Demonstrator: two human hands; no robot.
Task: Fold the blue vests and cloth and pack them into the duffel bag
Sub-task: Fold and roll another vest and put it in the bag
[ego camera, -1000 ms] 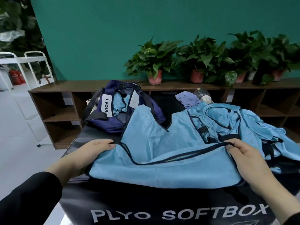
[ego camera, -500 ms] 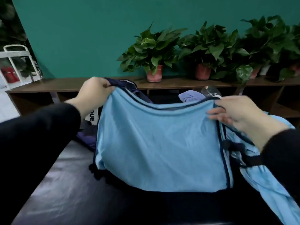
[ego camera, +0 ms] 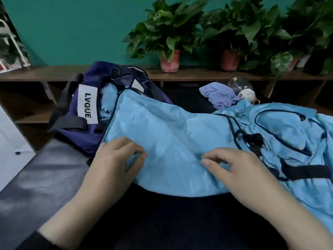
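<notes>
A: Status check. 1 blue vest [ego camera: 171, 141] lies spread on the black table [ego camera: 54, 177], with its far edge draped over the mouth of the duffel bag [ego camera: 86, 109]. Both hands rest on its near edge.

B: Finger state?

A: The left hand [ego camera: 111, 166] has its fingers curled, pinching a small ridge of cloth against the thumb. The right hand [ego camera: 239, 175] has its fingers bent, tips pressing the fabric; I cannot tell whether it holds a fold or only presses.

B: Failure modes from here?

A: 3, in my judgement. First, the fabric looks thin and slick, so a shallow pinch may slip and the fold will come out skewed. Second, the vest sits touching the pile of unfolded vests [ego camera: 288, 134] at the right (black straps tangled there); lifting it could drag a strap [ego camera: 306, 171] along. Third, the draped far edge may snag on the bag's opening or handle.

B: And the cloth?

A: The purple cloth [ego camera: 219, 95] sits bunched at the back, beside a clear bottle [ego camera: 243, 89], not yet folded
</notes>
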